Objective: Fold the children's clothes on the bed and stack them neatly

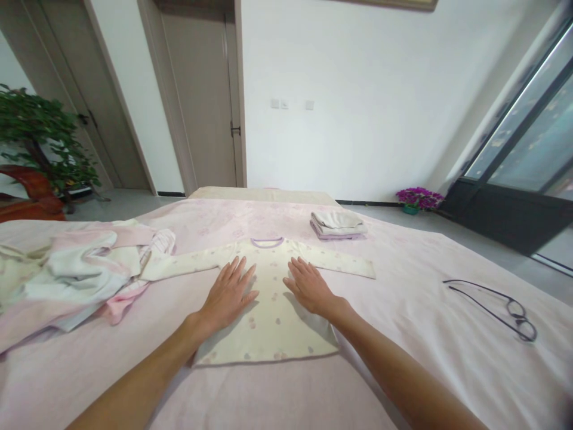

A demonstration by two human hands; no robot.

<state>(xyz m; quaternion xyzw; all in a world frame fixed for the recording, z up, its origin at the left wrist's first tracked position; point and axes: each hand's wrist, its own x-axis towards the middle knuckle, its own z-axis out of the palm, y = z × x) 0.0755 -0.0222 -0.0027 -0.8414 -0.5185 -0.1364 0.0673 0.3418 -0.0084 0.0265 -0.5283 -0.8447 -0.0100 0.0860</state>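
Note:
A cream long-sleeved shirt (271, 322) with small pastel prints and a lilac neckband lies spread on the pink-covered surface, its sleeves stretched out to both sides. My left hand (230, 292) rests open and flat on the left part of its chest, fingers pointing away from me. On the right part of the chest lies my right hand (308, 286), likewise flat with the fingers extended. Neither hand grips the fabric. The left sleeve's cuff reaches the edge of a loose pile of clothes (85, 269) in white, pink and grey.
Beyond the right sleeve sits a stack of folded clothes (338, 226). Eyeglasses (514, 313) lie with temples unfolded on the pink cover (403, 358) at the right. Farther off are a door (201, 95), a leafy plant (40, 137) and purple flowers (419, 198) in a pot.

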